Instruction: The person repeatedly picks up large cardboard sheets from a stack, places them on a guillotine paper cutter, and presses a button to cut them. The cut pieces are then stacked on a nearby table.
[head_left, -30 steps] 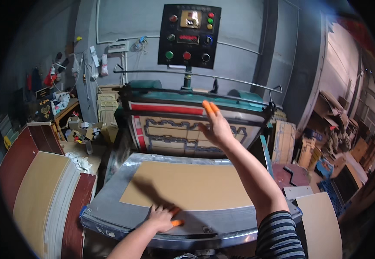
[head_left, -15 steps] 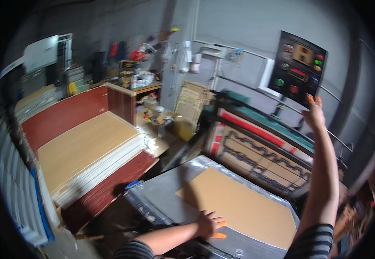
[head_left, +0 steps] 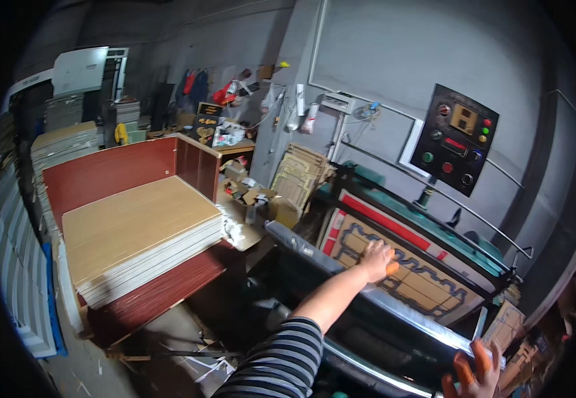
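A die-cutting press stands before me, its die board (head_left: 427,286) set with dark, zigzag blade strips and red strips above. The metal platen (head_left: 324,261) is tilted up, its edge running diagonally in front of the board. My left hand (head_left: 375,261) reaches over that edge, fingers extended and slightly bent in front of the board; whether it touches the board is unclear. At the lower right my right hand (head_left: 477,375) is open, fingers spread, near the end of the platen. Orange covers are on fingers of both hands. The tan sheet is out of sight.
A black control panel (head_left: 456,139) with coloured buttons rises behind the press. To the left, a stack of tan boards (head_left: 142,225) lies within dark-red panels (head_left: 112,169). Cutting forms (head_left: 298,172) lean on the wall, and boxes (head_left: 251,194) clutter the floor.
The platen has swung up from lying flat, and the tan sheet on it has gone from view. My right hand dropped from the control panel; my left moved up and forward.
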### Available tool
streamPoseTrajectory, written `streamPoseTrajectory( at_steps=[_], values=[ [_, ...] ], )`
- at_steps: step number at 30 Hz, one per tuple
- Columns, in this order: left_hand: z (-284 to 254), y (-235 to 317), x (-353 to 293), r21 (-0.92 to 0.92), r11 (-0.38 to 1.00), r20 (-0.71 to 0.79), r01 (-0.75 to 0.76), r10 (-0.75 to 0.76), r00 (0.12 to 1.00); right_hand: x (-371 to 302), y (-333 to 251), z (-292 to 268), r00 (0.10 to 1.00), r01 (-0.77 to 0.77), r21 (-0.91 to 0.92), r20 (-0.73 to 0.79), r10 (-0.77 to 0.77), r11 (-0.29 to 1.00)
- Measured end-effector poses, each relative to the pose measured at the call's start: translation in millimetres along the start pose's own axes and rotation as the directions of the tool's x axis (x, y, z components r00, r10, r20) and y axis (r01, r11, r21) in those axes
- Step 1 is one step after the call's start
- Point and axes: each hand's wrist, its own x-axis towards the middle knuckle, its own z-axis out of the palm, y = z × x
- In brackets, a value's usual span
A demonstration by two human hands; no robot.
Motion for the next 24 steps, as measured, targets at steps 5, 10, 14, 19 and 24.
streamPoseTrajectory(
  at_steps=[5,10,14,19,24],
  values=[
    [-23.8,62.3,-40.4,-0.299,0.887,-0.408,-0.352,0.215,0.888,-79.6,-20.1,4.6,0.954,-0.295,0.102,0.091,0.287,0.95],
    [12.6,119.2,-134.6,-0.452,0.702,-0.362,-0.55,0.42,0.832,-104.3,-73.5,75.4,0.373,-0.596,0.803,0.262,0.89,0.014],
    [5.9,134.1,-189.2,-0.564,0.658,-0.126,-0.499,0.529,0.839,-138.2,-84.7,108.6,0.645,-0.723,0.549,0.318,0.695,0.42],
    [-52.3,130.0,-212.9,-0.404,0.744,-0.281,-0.533,0.453,0.846,-168.5,-66.6,150.0,0.713,-0.629,0.637,0.245,0.656,0.446],
    [-99.0,129.9,-217.7,-0.353,0.719,-0.345,-0.599,0.494,0.798,-127.6,-76.9,130.3,0.759,-0.513,0.669,0.059,0.649,0.538]
  ],
)
